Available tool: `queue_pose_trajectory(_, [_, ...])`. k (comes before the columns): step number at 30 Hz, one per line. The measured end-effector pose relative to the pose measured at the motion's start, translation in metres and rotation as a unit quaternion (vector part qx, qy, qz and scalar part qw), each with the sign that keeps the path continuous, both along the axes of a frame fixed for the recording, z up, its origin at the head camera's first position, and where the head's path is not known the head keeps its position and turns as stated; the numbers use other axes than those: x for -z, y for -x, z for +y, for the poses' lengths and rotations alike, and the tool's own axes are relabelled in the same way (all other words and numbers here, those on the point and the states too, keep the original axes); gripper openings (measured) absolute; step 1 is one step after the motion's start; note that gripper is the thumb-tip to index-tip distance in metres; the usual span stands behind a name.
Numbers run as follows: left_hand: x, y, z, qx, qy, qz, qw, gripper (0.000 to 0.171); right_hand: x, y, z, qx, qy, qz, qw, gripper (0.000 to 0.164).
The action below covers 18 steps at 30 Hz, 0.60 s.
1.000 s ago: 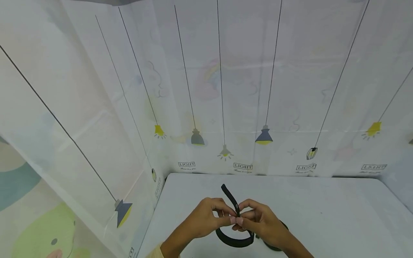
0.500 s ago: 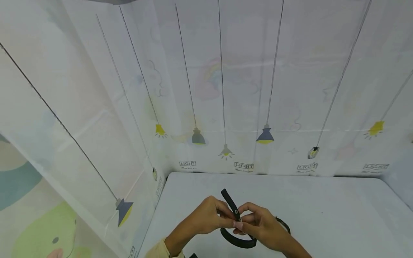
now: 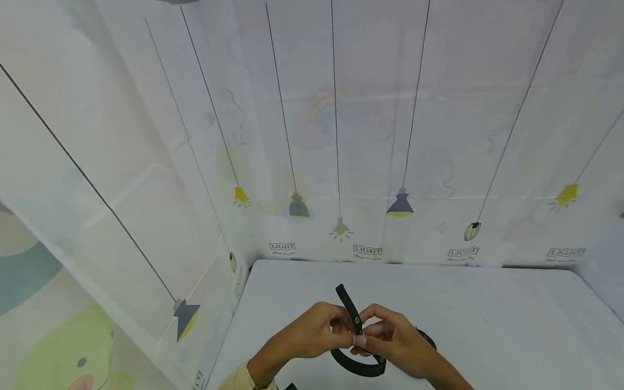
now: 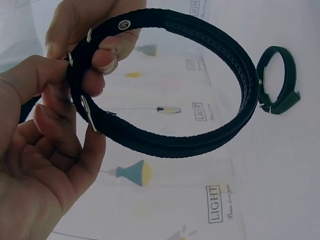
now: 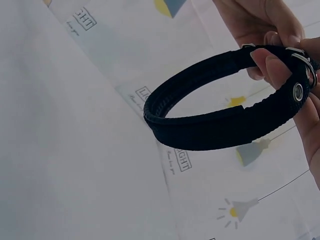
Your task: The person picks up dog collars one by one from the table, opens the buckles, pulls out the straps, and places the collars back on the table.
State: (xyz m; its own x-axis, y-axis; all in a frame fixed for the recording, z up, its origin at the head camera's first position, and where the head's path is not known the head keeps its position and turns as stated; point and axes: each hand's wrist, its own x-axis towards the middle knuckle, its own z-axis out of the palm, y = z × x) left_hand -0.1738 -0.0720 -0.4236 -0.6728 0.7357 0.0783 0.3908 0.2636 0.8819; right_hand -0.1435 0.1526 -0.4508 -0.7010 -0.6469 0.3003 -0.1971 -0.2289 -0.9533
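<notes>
And here both sets of fingers are bunching close together! The left hand [image 3: 318, 333] is pinching the black padded collar [image 3: 359, 369], fingers clamping on its strap, and the right hand [image 3: 396, 345] is gripping it from the other side, the two thumb tips meeting at the band. The collar's loop is hanging below the fingers in the head view, curving round in a wide ring, while its strap end [image 3: 346, 301] is poking up above them. In the left wrist view, a silver eyelet [image 4: 124, 24] is showing just beside the right fingertips, and a metal loop [image 4: 89, 114] is sitting by the left ones. Beyond the fingers, well apart from them, a dark green collar [image 4: 290, 72] is lying on the white table [image 3: 492, 309]. A cream sleeve [image 3: 240, 378] is showing farther down the left arm, behind the fingers. And way out past the fingertips, a pale wall covering [image 3: 302, 70] is displaying a printed blue-and-yellow lamp [image 3: 400, 205].
</notes>
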Motion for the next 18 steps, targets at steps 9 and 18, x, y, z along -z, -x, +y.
queue_pose_trajectory(9, [-0.0024, -0.0053, 0.0007, 0.021, 0.014, 0.007, 0.9996, 0.009, 0.0009, -0.0043, -0.0034, 0.025, -0.004, 0.03, 0.999, 0.013])
queue_pose_trajectory(18, [-0.0085, -0.0094, 0.0006, 0.035, 0.019, 0.025, 0.9989, 0.006, -0.0005, -0.0057, -0.0069, 0.04, 0.013, 0.063, 0.997, 0.006])
